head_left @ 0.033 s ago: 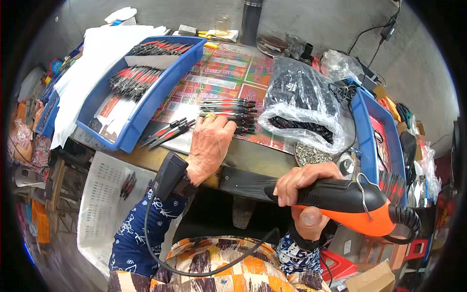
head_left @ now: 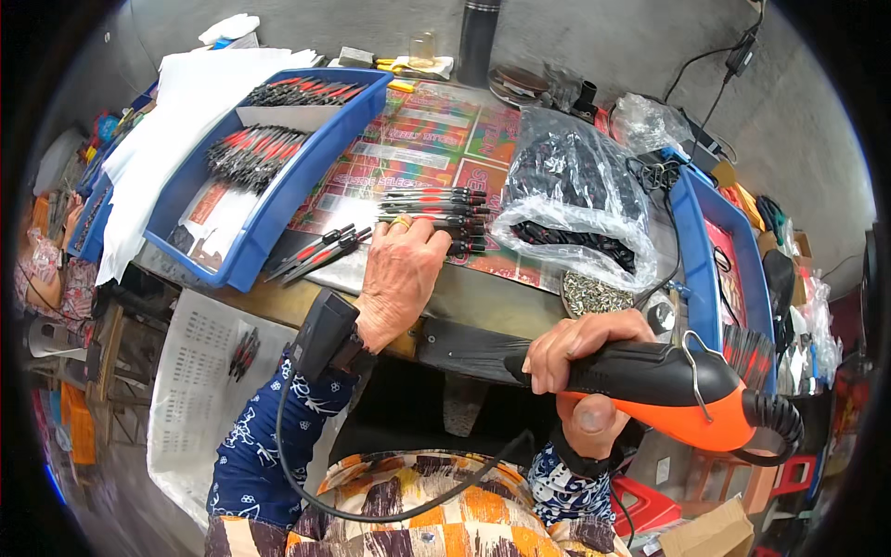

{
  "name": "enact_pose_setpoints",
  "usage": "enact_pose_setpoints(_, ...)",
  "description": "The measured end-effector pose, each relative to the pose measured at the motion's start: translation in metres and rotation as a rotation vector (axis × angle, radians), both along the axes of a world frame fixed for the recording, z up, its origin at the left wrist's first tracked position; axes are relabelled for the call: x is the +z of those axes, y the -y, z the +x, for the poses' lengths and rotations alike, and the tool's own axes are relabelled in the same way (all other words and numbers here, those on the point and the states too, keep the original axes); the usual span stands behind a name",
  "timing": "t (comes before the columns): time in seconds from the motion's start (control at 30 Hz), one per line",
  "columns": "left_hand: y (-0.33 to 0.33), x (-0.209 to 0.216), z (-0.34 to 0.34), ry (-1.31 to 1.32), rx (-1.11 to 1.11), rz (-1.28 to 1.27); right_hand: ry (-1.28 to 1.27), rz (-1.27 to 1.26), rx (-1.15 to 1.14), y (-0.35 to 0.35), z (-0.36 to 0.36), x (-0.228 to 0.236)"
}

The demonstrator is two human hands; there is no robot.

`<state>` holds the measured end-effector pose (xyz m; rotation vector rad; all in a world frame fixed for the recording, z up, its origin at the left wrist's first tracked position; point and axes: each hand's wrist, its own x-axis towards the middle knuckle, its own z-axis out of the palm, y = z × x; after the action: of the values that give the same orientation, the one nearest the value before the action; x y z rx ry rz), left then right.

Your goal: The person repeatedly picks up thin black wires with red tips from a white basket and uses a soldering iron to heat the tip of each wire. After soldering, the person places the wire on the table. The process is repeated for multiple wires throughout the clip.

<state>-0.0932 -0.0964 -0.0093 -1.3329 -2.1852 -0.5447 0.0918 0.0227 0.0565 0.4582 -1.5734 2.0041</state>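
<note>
My left hand (head_left: pixel 401 271) rests at the near end of a row of black and red pens (head_left: pixel 436 200) on the table. Its fingers curl down over the lower pens and hold them; the fingertips are partly hidden. A few more pens (head_left: pixel 320 251) lie in a small fan left of that hand. In front of my body, my right hand (head_left: pixel 594 367) is wrapped round an orange and black electric screwdriver (head_left: pixel 687 395). The tool lies level, its coiled cord at the right end. Its front tip is covered by my fingers or too dark to make out.
At the left stands a blue tray (head_left: pixel 264 243) with bundles of pens. Right of the row are a clear bag (head_left: pixel 575 176) of black parts and a dish of small metal pieces (head_left: pixel 596 293). Another blue tray (head_left: pixel 696 241) stands further right; a white basket (head_left: pixel 181 408) is lower left.
</note>
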Motion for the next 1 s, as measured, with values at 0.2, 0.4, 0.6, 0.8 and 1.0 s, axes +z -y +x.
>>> enact_pose_setpoints(0.2, -0.002, 0.000, 0.002, 0.101, -0.031, -0.046, -0.075, 0.053, 0.106, -0.015, 0.002, -0.015)
enact_pose_setpoints(0.4, -0.001, 0.002, 0.001, 0.007, -0.055, -0.055, -0.087, 0.035, 0.108, -0.012, 0.000, -0.012)
enact_pose_setpoints(0.6, 0.010, 0.010, 0.023, 0.219, -0.150, 0.228, -0.020, 0.021, -0.215, 0.008, 0.001, -0.006)
enact_pose_setpoints(0.8, 0.050, 0.021, 0.077, 0.857, -0.123, 0.356, -0.208, 0.040, 0.119, -0.003, -0.004, -0.006)
enact_pose_setpoints(1.0, 0.074, 0.011, 0.109, 1.770, -0.241, 0.557, -0.124, 0.045, -0.135, 0.024, -0.006, -0.004)
